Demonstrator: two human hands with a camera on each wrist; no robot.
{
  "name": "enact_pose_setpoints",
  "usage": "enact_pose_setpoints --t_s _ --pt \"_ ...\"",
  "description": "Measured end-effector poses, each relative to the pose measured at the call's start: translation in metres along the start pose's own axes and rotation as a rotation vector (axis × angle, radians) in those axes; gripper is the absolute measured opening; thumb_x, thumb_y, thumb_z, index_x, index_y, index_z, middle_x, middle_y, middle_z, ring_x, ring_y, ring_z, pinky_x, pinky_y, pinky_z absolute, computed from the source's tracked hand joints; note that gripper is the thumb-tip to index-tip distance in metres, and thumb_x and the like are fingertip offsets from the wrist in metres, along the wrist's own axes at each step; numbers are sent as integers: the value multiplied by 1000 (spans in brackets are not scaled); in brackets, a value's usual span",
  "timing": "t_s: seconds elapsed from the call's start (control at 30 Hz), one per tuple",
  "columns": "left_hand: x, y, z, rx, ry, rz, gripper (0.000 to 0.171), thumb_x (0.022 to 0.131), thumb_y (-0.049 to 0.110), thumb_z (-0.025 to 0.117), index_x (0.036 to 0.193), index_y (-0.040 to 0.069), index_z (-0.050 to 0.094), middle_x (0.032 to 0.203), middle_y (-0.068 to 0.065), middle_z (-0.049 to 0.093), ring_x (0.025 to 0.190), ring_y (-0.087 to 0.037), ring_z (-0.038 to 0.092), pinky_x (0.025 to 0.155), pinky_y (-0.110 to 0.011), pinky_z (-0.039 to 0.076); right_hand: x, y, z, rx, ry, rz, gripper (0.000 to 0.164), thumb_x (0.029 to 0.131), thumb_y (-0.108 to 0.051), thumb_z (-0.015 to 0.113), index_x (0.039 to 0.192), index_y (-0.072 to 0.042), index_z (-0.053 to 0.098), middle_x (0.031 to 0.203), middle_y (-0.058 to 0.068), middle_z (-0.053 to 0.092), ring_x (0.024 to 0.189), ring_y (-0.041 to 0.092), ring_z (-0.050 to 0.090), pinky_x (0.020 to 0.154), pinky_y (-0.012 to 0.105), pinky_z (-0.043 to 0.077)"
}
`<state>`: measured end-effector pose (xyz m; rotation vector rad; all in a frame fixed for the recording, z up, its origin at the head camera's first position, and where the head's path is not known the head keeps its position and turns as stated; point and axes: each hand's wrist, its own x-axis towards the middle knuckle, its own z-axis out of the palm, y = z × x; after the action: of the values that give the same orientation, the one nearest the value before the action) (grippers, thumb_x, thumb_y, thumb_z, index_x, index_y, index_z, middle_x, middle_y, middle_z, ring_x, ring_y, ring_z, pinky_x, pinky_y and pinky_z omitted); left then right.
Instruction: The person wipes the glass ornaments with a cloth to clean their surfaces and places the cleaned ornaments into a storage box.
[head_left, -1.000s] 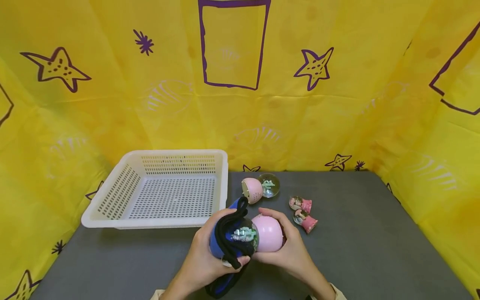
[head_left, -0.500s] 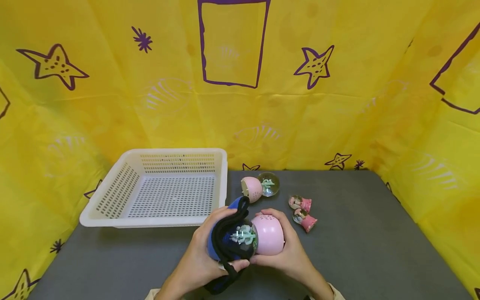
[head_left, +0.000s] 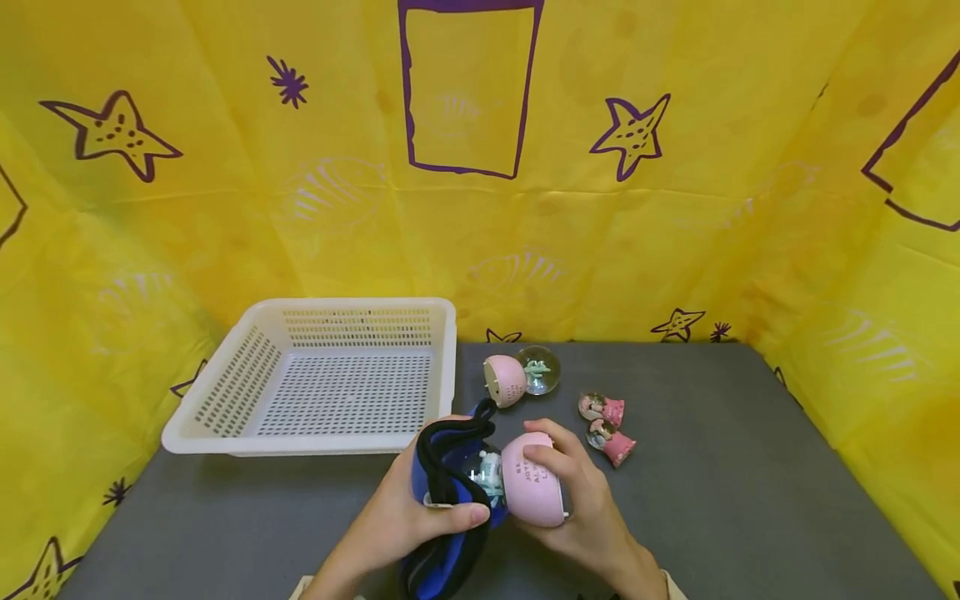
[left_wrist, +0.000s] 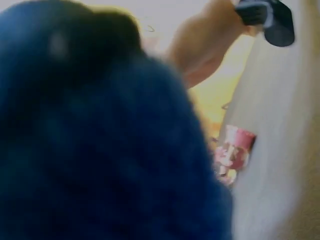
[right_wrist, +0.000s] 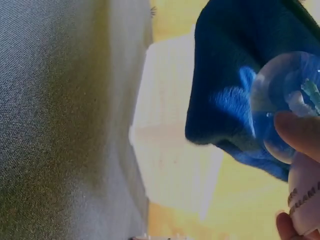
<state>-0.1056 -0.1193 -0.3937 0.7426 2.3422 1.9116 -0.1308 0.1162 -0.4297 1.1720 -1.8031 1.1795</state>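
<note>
My right hand (head_left: 588, 512) grips the pink, lettered base of a snow globe (head_left: 531, 479), which lies on its side in the air, its glass ball pointing left. A pale green cactus shows inside the ball. Wrapped partly round the glass is a blue cloth with black edging (head_left: 442, 467), held in my left hand (head_left: 408, 500) with the thumb over its near fold. In the right wrist view, the clear ball (right_wrist: 272, 90) stands against the blue cloth (right_wrist: 215, 95). Blurred blue cloth (left_wrist: 110, 160) fills much of the left wrist view.
A white perforated basket (head_left: 307, 446) stands at the back left of the grey table (head_left: 750, 500). Right of it lies another pink cactus snow globe (head_left: 506, 381). Two small pink snow globes (head_left: 613, 442) lie farther right. Yellow patterned fabric (head_left: 480, 225) encloses the table.
The snow globe has turned in my right hand, so its base now shows lettering. My right fingers have shifted on the base, and the cloth's folds and left thumb have moved.
</note>
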Motion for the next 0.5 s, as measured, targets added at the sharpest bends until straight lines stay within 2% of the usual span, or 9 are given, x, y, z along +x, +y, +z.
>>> enact_pose_setpoints --t_s 0.07,0.13,0.2,0.27,0.4,0.5 --pt "0 1 -4 -26 -27 -44 75 78 12 83 141 25 45 132 -5 61 113 -17 62 96 -28 51 1 -1 1 -17 -5 -40 51 85 -26 76 118 5 53 127 28 53 115 26 57 105 17 43" --pt "0 2 -6 -28 -42 -53 76 78 12 83 142 25 45 134 -2 60 115 -18 61 97 -28 50 1 -1 1 -33 -9 -52 49 87 -29 73 117 4 53 126 29 52 115 27 57 105 18 43" --pt "1 3 -6 -34 -42 -59 76 78 12 83 142 26 45 134 -1 59 116 -18 60 98 -28 50 1 -1 1 -45 -18 -36 52 83 -24 78 119 4 53 127 29 51 116 28 56 106 18 42" --pt "1 2 -6 -23 -33 -34 76 78 12 83 142 24 45 133 -5 60 116 -18 61 97 -28 51 1 -2 0 -61 -28 3 62 73 -16 85 121 5 52 128 29 51 120 28 54 107 18 41" --pt "0 -3 -2 0 7 45 77 76 8 83 142 20 45 129 -12 62 112 -16 62 94 -30 53 1 -7 0 -46 -55 201 95 50 1 91 133 6 45 132 23 50 120 17 52 96 14 47" --pt "0 -5 2 13 55 96 81 74 6 85 142 19 45 127 -9 63 111 -15 63 94 -29 53 1 -13 -1 1 -74 397 106 50 2 92 143 0 40 132 14 52 111 8 53 79 15 54"
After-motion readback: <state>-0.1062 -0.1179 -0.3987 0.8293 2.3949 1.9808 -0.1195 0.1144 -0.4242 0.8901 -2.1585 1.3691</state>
